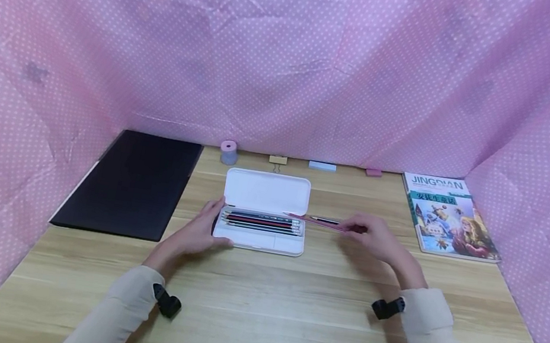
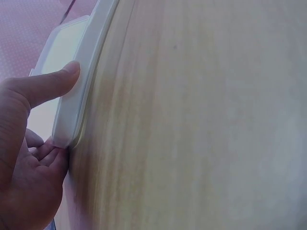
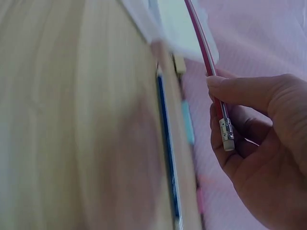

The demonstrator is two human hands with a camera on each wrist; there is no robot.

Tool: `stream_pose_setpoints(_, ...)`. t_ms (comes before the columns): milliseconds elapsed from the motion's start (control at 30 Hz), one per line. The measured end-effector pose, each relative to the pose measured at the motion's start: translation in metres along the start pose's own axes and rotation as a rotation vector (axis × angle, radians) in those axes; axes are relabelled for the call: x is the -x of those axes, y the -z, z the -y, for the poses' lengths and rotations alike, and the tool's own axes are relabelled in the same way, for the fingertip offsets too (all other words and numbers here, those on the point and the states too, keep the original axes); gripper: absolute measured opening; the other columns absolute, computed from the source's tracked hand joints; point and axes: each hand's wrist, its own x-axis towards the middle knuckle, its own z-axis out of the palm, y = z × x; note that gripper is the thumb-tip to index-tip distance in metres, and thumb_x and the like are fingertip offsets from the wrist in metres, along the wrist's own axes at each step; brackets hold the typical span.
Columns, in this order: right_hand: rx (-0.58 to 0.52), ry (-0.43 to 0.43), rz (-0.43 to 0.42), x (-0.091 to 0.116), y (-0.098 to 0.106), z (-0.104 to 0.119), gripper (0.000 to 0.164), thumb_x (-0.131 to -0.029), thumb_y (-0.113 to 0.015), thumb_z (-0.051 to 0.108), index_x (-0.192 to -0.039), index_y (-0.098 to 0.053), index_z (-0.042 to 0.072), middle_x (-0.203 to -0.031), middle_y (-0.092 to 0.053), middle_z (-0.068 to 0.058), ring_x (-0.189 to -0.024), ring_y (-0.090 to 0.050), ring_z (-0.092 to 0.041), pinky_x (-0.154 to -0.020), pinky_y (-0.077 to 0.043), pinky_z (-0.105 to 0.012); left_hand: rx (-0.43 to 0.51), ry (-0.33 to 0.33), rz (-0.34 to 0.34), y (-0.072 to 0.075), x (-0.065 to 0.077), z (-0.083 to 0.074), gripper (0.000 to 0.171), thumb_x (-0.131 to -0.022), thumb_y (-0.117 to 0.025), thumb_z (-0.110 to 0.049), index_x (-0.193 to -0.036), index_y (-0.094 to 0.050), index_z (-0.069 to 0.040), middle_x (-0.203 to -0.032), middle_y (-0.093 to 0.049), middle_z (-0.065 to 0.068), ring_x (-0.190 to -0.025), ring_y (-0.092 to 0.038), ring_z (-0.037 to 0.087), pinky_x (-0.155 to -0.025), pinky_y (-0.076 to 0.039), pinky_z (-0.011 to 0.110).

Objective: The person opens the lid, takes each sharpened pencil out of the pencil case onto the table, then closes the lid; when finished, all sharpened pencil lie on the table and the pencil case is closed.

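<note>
A white pencil case (image 1: 257,242) lies with its lid (image 1: 267,191) raised, and several pencils (image 1: 261,222) lie side by side in its rear compartment. At its left end, my left hand (image 1: 197,231) holds the case, thumb (image 2: 72,69) on the front side and fingers round the end. My right hand (image 1: 375,235) pinches a red striped pencil (image 3: 204,48) near its eraser end. The tip of that pencil reaches over the case's right edge. Below it on the table lies a dark blue pencil (image 3: 168,139), apart from the hand.
Along the back edge stand a tape-like roll (image 1: 228,153), a yellow binder clip (image 1: 278,160), a light blue block (image 1: 322,166) and a pink block (image 1: 374,173). A black folder (image 1: 132,185) lies at left, a picture book (image 1: 451,220) at right. Pink dotted cloth (image 1: 291,66) surrounds the table.
</note>
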Motion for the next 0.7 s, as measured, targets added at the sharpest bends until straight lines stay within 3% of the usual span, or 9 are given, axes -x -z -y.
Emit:
stream_pose_setpoints(367, 0.086, -0.122, -0.067, 0.033, 0.010, -0.054, 0.018, -0.084, -0.066, 0.010, -0.099, -0.071, 0.018, -0.096, -0.065, -0.001, -0.092, -0.058, -0.020, -0.080, -0.046, -0.038, -0.002, -0.006, -0.001, 0.000, 0.001, -0.001, 0.111, -0.072, -0.074, -0.048, -0.149, -0.001, -0.017, -0.148, -0.018, 0.007, -0.132, -0.024, 0.025, -0.108, -0.020, 0.049)
stream_pose_setpoints(700, 0.115, -0.140, -0.106, 0.035, 0.005, -0.066, 0.018, -0.086, -0.064, 0.008, -0.098, -0.072, 0.019, -0.098, -0.065, -0.003, -0.094, -0.057, -0.022, -0.082, -0.044, -0.042, -0.010, -0.014, -0.015, 0.000, 0.001, 0.000, 0.111, -0.071, -0.075, -0.047, -0.149, -0.002, -0.017, -0.147, -0.020, 0.008, -0.132, -0.025, 0.024, -0.108, -0.021, 0.047)
